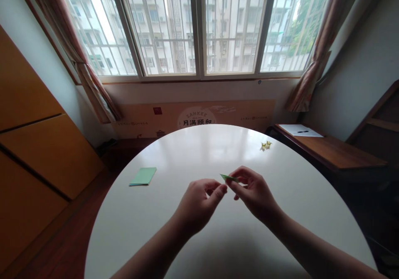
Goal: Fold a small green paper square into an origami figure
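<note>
Above the middle of the white round table, my right hand (254, 192) pinches a small folded piece of green paper (229, 178) between thumb and fingers. A pointed end of the paper sticks out to the left. My left hand (201, 202) is just beside it, thumb and index fingertip brought together close under that point. Whether the left fingertips grip anything is hidden. On the left side of the tabletop lies a stack of green paper squares (143, 176). Two small yellowish folded paper figures (266, 145) sit near the far right rim.
The white table (187, 150) has a curved edge. To its right stands a wooden desk (346, 150) with a white sheet (299, 130) and a dark pen (302, 131). Behind are a printed panel (137, 117) and a barred window (199, 30); orange cabinets (40, 158) stand left.
</note>
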`<state>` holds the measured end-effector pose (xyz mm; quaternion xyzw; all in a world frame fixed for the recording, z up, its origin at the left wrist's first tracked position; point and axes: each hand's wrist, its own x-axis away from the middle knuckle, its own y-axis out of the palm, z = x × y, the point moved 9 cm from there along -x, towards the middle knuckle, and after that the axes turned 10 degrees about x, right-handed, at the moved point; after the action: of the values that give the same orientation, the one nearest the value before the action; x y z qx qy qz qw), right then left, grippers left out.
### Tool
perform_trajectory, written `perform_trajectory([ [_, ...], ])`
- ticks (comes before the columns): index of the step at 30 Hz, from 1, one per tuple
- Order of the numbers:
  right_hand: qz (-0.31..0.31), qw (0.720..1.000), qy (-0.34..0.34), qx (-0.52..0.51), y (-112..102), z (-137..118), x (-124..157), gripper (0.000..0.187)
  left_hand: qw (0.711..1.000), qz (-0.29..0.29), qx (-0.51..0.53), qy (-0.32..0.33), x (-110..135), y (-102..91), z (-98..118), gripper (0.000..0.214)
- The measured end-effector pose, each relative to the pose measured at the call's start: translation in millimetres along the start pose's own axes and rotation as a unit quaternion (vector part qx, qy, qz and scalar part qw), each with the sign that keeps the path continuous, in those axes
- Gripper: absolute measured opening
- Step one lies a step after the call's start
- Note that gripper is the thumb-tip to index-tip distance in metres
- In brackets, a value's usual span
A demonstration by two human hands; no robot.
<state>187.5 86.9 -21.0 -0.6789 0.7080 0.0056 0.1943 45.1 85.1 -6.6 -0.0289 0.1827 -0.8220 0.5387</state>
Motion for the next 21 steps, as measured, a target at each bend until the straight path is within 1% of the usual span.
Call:
perform_trajectory([
  [2, 0.053, 0.996, -0.056, 0.051, -10, -9, 3, 0.009, 0.997, -0.019, 0.067, -0.015, 0, 11.7, -5, 0.04],
  [5, 0.082, 0.983, -0.129, 0.103, -12, -23, 9, 0.006, 0.987, -0.022, 0.156, -0.025, -2, 17.0, -8, 0.048],
  [8, 0.087, 0.97, -0.179, 0.138, -9, -34, 13, 0.005, 0.978, -0.007, 0.206, -0.03, -4, 13.0, -8, 0.049],
  [11, 0.083, 0.965, -0.201, 0.15, -5, -38, 14, 0.004, 0.974, 0.006, 0.223, -0.039, -5, 8.4, -7, 0.044],
  [14, 0.054, 0.968, -0.211, 0.122, 0, -39, 16, 0.015, 0.97, 0.024, 0.233, -0.069, -5, 3.1, -10, 0.038],
  [16, 0.016, 0.977, -0.202, 0.065, 4, -38, 16, 0.027, 0.965, 0.035, 0.247, -0.086, -5, -1.1, -13, 0.035],
  [17, -0.001, 0.983, -0.184, 0.025, 5, -36, 16, 0.033, 0.962, 0.038, 0.254, -0.091, -6, -3.1, -13, 0.034],
  [19, -0.018, 0.99, -0.126, -0.063, 6, -26, 13, 0.039, 0.96, 0.038, 0.261, -0.097, -6, -5.9, -14, 0.033],
  [21, -0.022, 0.989, -0.061, -0.132, 7, -15, 10, 0.039, 0.959, 0.031, 0.263, -0.098, -6, -6.5, -14, 0.032],
])
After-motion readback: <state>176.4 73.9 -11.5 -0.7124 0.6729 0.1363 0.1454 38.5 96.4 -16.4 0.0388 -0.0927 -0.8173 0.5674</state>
